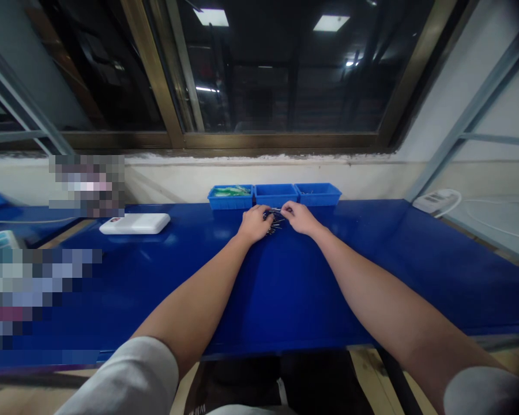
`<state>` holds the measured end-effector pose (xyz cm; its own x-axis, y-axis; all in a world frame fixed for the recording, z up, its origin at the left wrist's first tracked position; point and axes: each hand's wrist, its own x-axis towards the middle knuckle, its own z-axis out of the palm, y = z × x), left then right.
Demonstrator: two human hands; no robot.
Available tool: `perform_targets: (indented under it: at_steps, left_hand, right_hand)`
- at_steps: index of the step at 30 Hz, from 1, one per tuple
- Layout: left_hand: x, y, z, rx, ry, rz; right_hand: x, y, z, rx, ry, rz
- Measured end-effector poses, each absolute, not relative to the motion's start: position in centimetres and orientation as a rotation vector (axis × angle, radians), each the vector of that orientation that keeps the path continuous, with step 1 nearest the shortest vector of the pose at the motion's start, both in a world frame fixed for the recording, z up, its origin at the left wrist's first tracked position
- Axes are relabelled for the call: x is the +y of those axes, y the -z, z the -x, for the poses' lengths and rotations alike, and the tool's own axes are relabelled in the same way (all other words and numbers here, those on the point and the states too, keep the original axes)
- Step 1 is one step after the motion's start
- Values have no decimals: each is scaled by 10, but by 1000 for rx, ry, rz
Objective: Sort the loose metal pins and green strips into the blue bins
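Note:
On the blue tabletop, just in front of the bins, lies a small pile of thin metal pieces (275, 226), dark and silvery like screws or pins; their exact kind is too small to tell. My left hand (255, 223) curls over the left side of the pile, with some of the pieces between its thumb and fingers. My right hand (301, 217) is pinched at the right side, its fingertips on the end of a thin metal piece (275, 209) that spans the gap between both hands.
Three joined blue bins stand along the back: the left bin (230, 202) holds green-and-clear material, the middle bin (275, 199) is beside it, and the right bin (319, 199) has small bits inside. A white power bank-like box (135, 223) lies left; a white cabled device (436, 199) sits right.

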<state>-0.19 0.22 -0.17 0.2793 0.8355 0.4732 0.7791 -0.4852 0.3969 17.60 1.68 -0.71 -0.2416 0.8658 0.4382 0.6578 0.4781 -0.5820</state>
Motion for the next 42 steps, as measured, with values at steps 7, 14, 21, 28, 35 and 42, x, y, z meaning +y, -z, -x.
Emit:
perform_targets:
  at_steps: [7,14,21,28,35,42]
  left_hand:
    - [-4,-4,1,1289,-971,-2496]
    - [-7,-6,1,1412,-1006,-2450]
    - [-8,-7,1,1374,-1027,-2401]
    - [-6,-6,1,1422,-1053,-2403]
    - [-6,-5,1,1479,-1096,-2377]
    - [-4,-4,2,1700,-1067,-2329]
  right_hand:
    - [12,6,-165,-1843,-758,1040]
    - [9,3,-168,-1834,-675,1087]
    - [8,0,-168,-1839,-640,1131]
    - [8,-3,-168,-1603,-846,975]
    - [10,-5,-174,-1382,-977,975]
    - [24,-3,-191,-1043,-871,1022]
